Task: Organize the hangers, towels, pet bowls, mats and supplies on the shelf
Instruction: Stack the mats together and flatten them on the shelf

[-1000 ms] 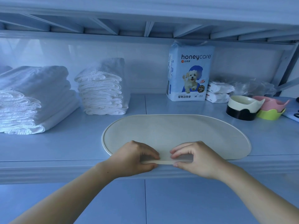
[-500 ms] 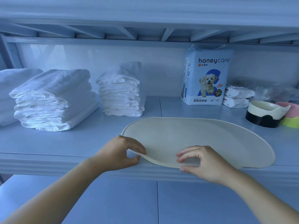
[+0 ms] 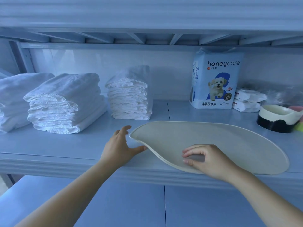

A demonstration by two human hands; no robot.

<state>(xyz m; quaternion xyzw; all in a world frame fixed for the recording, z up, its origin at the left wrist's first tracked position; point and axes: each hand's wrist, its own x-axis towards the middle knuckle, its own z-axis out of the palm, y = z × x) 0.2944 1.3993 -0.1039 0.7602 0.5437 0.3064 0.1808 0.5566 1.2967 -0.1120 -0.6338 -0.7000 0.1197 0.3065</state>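
Note:
Cream oval mats point(image 3: 205, 136), stacked, lie on the shelf point(image 3: 82, 145) with their front edge over the shelf lip. My right hand point(image 3: 211, 161) grips that front edge, fingers on top. Flat on the shelf lies my left hand point(image 3: 119, 148), fingers spread, with its thumb against the mats' left edge. Three stacks of folded white towels point(image 3: 65, 104) point(image 3: 129, 99) point(image 3: 11, 99) stand at the left. At the far right are a white and black pet bowl point(image 3: 277, 118) and pink and green bowls point(image 3: 299, 117), cut off by the frame.
A blue honeycare pet pad pack point(image 3: 214, 81) stands at the back wall. Two white wrapped packs point(image 3: 247, 100) and a clear plastic bag point(image 3: 285, 95) lie beside it. A lower shelf point(image 3: 131, 207) spans below my arms. The shelf above hangs low overhead.
My left hand has let go of the mats' front edge and moved left onto the shelf, fingers spread. The view has shifted left, bringing a third towel stack into sight.

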